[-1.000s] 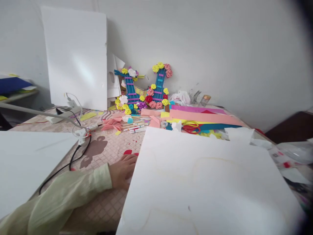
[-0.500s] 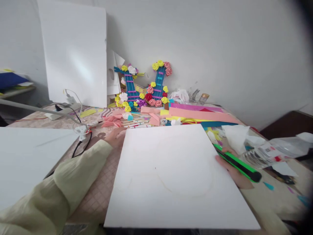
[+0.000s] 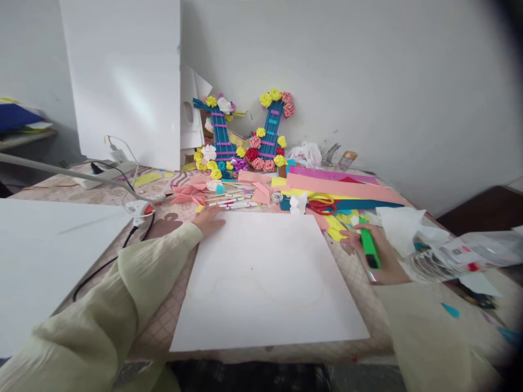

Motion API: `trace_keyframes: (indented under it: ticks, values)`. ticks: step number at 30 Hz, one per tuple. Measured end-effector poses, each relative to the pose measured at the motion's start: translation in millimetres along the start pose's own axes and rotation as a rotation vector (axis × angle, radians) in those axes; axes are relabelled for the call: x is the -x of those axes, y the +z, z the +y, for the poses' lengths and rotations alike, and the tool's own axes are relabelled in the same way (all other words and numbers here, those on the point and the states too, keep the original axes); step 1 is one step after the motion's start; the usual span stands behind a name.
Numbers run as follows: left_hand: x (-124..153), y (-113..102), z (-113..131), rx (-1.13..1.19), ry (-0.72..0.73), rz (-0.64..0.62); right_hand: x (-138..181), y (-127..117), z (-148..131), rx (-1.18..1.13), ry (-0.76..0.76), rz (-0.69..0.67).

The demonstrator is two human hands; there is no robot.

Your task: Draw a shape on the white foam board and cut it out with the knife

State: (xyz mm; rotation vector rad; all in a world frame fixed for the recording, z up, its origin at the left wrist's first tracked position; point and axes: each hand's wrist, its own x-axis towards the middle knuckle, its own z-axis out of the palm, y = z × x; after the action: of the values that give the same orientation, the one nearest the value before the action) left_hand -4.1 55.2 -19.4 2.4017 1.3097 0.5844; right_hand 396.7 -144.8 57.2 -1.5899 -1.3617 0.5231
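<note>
While right hand (image 3: 376, 256) grips green cutter (image 3: 370, 249), left fingers (image 3: 210, 219) touch board (image 3: 261, 277).

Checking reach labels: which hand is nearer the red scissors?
Right. The right hand, holding a green cutter, lies just near-right of the red scissors; the left hand rests across the white board.

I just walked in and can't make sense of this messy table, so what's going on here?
A person sits at a craft table with a white board lying flat before them. The left hand rests on the board's far left corner. The right hand holds a green cutter just off the board's right edge. Coloured paper sheets, red scissors, pens and two flower-covered letters sit behind.
</note>
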Motion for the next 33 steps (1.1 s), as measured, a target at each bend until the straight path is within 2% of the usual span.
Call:
trace_keyframes:
  ticks: [4,9,13,17,21,24,27,33]
  values:
    - [-2.3,7.0,8.3,-0.047,-0.066,0.013,-0.5,6.7,-23.4,-0.13,0.034,-0.062]
    - [-4.2,10.0,12.1,-0.067,-0.119,0.038,-4.7,31.7,-52.3,-0.289,-0.103,-0.153]
    - [-3.9,12.1,14.8,-0.074,-0.138,0.071,-20.0,61.0,-67.8,-0.333,-0.184,-0.358]
    - [-0.6,15.1,21.5,-0.075,-0.125,0.099,-36.4,99.0,-81.1,-0.226,-0.172,-0.549]
    - [1.5,16.5,26.2,-0.064,-0.089,0.126,-53.2,132.8,-83.2,-0.085,-0.294,-0.67]
    - [2.1,16.4,27.3,-0.053,-0.072,0.132,-65.8,149.0,-77.6,0.021,-0.369,-0.769]
    - [2.3,16.3,27.7,-0.047,-0.07,0.129,-74.8,158.8,-70.7,0.079,-0.355,-0.85]
    - [2.5,16.7,29.1,-0.04,-0.07,0.12,-80.2,168.8,-63.5,0.038,-0.361,-0.907]
